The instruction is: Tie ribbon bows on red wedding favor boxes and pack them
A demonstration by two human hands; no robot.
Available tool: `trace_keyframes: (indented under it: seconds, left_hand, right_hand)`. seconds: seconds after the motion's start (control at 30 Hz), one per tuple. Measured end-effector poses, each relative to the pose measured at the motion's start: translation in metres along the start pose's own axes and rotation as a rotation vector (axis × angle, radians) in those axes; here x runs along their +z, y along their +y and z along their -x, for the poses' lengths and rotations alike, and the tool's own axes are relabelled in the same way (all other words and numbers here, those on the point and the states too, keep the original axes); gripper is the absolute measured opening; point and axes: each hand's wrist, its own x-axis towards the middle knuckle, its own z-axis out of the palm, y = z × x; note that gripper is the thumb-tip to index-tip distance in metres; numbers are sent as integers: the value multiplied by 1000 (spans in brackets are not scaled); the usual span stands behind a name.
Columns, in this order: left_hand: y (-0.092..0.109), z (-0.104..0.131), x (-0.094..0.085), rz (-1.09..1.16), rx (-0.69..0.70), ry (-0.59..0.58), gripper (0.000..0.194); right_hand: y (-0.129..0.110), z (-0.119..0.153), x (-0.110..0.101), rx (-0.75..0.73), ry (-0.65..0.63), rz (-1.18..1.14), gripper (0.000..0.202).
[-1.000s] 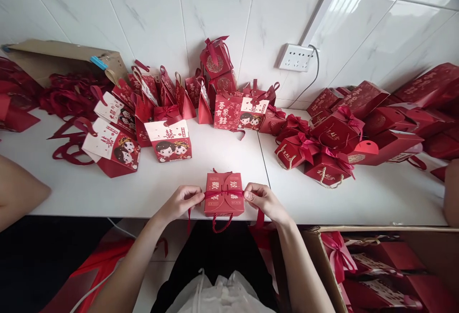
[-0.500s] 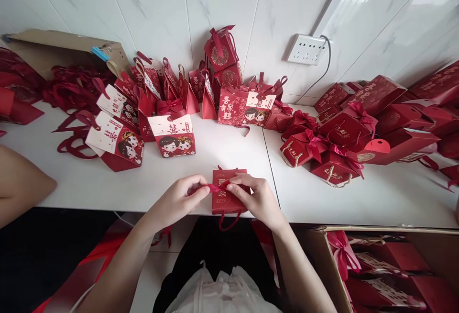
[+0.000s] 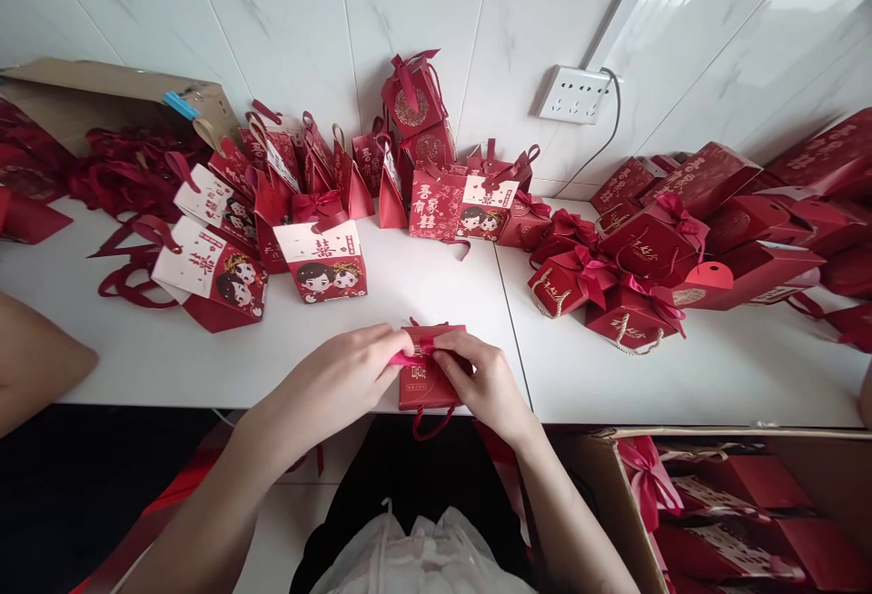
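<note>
A small red box (image 3: 431,387) with gold lettering and red cord handles lies flat at the table's front edge. Across its top runs a bright red ribbon (image 3: 401,360). My left hand (image 3: 364,362) is closed on the ribbon at the box's left side, its fingertips bent over and partly hidden. My right hand (image 3: 480,374) pinches the ribbon near the middle of the box, thumb and fingers together, and overlaps the box's right side.
Cartoon-printed boxes (image 3: 322,262) and upright red boxes stand behind. Bow-tied boxes (image 3: 633,321) are piled right, below a wall socket (image 3: 574,94). A carton (image 3: 637,521) of red boxes sits lower right. Another person's arm (image 3: 41,362) is at left.
My left hand has turned over and moved in toward the box, its fingers now folded over the ribbon. My right hand stays at the middle of the box. The view has shifted slightly.
</note>
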Motion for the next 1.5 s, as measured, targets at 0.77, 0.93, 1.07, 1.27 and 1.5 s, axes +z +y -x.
trace_keyframes:
  seconds: [0.77,0.93,1.07,1.27,1.5]
  left_hand:
    - [21,-26,-18,-133,161,11,23]
    - [17,-41,-14,-13,180,31,17]
    - [6,-51,-8,193,254,-1,14]
    - [1,-56,-1,281,192,9,13]
    - [-15,-67,12,373,120,83,8]
  right_hand:
    - [-3,-4,6,199,63,-205,13]
    - [-1,-3,5,164,39,-128,8]
    - [2,-1,2,45,63,-4,9]
    - [3,2,5,102,116,-40,5]
    - [7,2,7,90,144,-66,19]
